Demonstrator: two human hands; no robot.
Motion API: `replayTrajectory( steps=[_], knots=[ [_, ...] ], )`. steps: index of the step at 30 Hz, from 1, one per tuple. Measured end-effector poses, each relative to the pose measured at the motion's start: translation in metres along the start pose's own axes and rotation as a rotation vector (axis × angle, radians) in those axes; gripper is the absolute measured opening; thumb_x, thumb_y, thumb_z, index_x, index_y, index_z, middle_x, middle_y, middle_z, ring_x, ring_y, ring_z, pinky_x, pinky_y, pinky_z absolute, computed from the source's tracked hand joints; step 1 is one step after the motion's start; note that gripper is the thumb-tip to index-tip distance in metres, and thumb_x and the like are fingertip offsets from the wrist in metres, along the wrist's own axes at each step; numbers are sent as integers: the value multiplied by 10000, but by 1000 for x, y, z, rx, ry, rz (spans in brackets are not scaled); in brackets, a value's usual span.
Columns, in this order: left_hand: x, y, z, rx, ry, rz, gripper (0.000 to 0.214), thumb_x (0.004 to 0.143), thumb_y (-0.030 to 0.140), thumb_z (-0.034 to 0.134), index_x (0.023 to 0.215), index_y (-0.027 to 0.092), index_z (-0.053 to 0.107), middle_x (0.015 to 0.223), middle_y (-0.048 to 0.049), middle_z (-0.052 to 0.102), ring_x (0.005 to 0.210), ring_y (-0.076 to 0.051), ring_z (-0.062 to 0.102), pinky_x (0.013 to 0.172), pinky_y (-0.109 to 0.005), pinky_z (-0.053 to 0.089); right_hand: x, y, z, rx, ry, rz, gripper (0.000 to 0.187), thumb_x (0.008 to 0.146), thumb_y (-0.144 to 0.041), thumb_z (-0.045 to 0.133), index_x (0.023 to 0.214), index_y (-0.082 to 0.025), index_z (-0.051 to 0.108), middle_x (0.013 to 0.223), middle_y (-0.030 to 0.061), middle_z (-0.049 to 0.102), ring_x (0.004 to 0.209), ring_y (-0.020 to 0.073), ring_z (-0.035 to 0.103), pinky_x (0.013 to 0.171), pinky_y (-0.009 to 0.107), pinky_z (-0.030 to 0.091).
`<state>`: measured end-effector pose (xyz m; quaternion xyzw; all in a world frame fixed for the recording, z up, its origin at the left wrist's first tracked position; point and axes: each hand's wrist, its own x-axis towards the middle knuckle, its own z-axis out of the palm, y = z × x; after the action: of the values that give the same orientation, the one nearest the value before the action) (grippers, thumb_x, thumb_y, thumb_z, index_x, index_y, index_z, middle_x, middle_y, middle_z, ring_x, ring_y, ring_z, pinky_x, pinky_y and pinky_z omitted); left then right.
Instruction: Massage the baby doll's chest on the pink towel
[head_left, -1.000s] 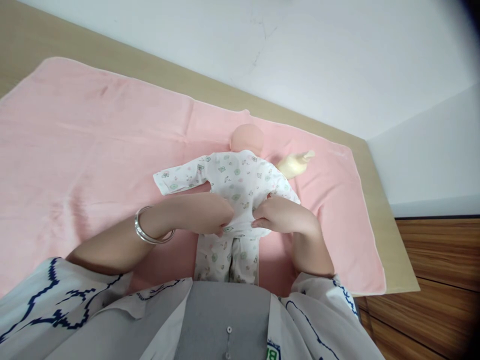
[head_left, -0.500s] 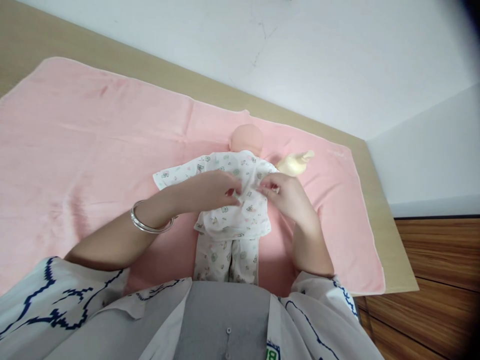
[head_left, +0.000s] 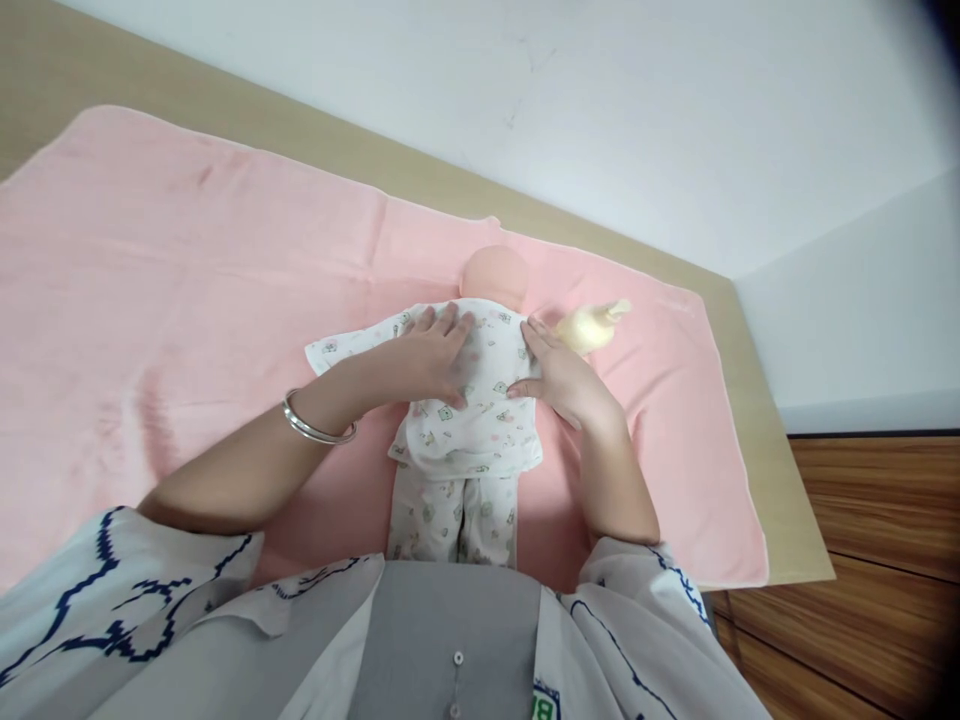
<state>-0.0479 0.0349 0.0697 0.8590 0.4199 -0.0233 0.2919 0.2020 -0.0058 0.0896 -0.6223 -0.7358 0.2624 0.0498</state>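
A baby doll lies on the pink blanket, its bare round head [head_left: 495, 274] pointing away from me. It wears a white printed long-sleeved top [head_left: 480, 430] and matching trousers [head_left: 427, 515]. My left hand [head_left: 431, 355] rests with fingers spread on the left side of the top's upper part. On the right side of the top lies my right hand [head_left: 559, 370], thumb apart from its outstretched fingers. Neither hand holds anything. The doll's left-hand sleeve [head_left: 352, 345] stretches out sideways. Its other sleeve is mostly hidden by my right hand.
Beyond my right hand lies a cream-coloured, bottle-shaped object [head_left: 592, 325]. The pink blanket [head_left: 247, 250] covers much of a wooden table [head_left: 780, 500], which stands against a white wall [head_left: 637, 140]. Wood-grain panels [head_left: 885, 510] are at the right.
Both hands have gone from pinched fingers over the middle of the top to flat, spread fingers on its two sides. My left hand moved left, and the hands are farther apart.
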Motion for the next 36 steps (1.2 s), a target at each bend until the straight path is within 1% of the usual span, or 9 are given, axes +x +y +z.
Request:
replayTrajectory(
  steps=[7,12,15,18,20,23,25,28,36],
  knots=[
    [-1,-1,-1,-21,-34,-16,1362,663,533,844,1637,188,-43,1692,-228,-109,1540,-524,-61,1214,-673,178,3,3,2,-112,-27,-45,1051,788,-315,825,1621,-176,200,1705,162,127,1595,305,120,1302,491,192],
    [-10,7,-10,-71,-14,-12,1314,722,555,805,1632,142,-49,1688,-250,-95,1541,-516,-79,1211,-707,78,-11,-5,-7,-167,13,-76,945,816,-363,807,1594,-184,300,1678,177,236,1565,333,244,1258,526,302],
    [-18,18,-19,-239,137,77,1260,785,664,722,1630,148,-58,1705,-213,-56,1567,-459,-6,1245,-649,78,-33,-11,-20,-155,163,-138,796,882,-467,726,1560,-230,384,1636,137,367,1521,330,357,1219,536,375],
    [-19,39,-20,-567,331,217,1175,808,731,658,1636,228,-7,1727,-128,46,1582,-367,123,1270,-528,189,-54,-13,-33,-145,440,-181,630,969,-512,585,1522,-243,449,1572,96,486,1481,286,434,1224,502,386],
    [-12,57,-14,-831,365,294,1044,855,769,555,1632,268,72,1721,-86,145,1576,-313,197,1267,-475,236,-60,-10,-39,-171,609,-169,564,1008,-500,506,1501,-225,480,1554,99,509,1476,269,443,1242,496,361],
    [10,86,-4,-1265,246,407,862,962,763,188,1615,201,163,1685,-97,273,1549,-254,294,1241,-433,312,-57,0,-44,-193,733,-96,559,1033,-491,431,1509,-200,466,1569,120,485,1492,280,417,1242,531,350],
    [27,102,-1,-1435,117,337,860,954,746,53,1613,204,169,1676,-95,297,1542,-262,311,1209,-458,364,-52,7,-44,-170,724,-47,574,1038,-496,400,1514,-181,458,1566,137,485,1491,292,418,1225,548,372],
    [48,116,0,-1614,12,181,884,924,753,106,1612,205,190,1666,-110,316,1548,-277,294,1188,-469,397,-46,12,-44,-115,674,-6,573,1040,-476,384,1498,-145,477,1551,158,499,1479,295,437,1215,539,395],
    [67,133,-2,-1991,-96,67,906,916,702,169,1583,101,287,1605,-161,411,1516,-241,367,1190,-369,413,-43,8,-43,-158,596,33,487,1017,-283,373,1423,-94,564,1542,179,502,1484,290,430,1233,525,375]
  ],
)
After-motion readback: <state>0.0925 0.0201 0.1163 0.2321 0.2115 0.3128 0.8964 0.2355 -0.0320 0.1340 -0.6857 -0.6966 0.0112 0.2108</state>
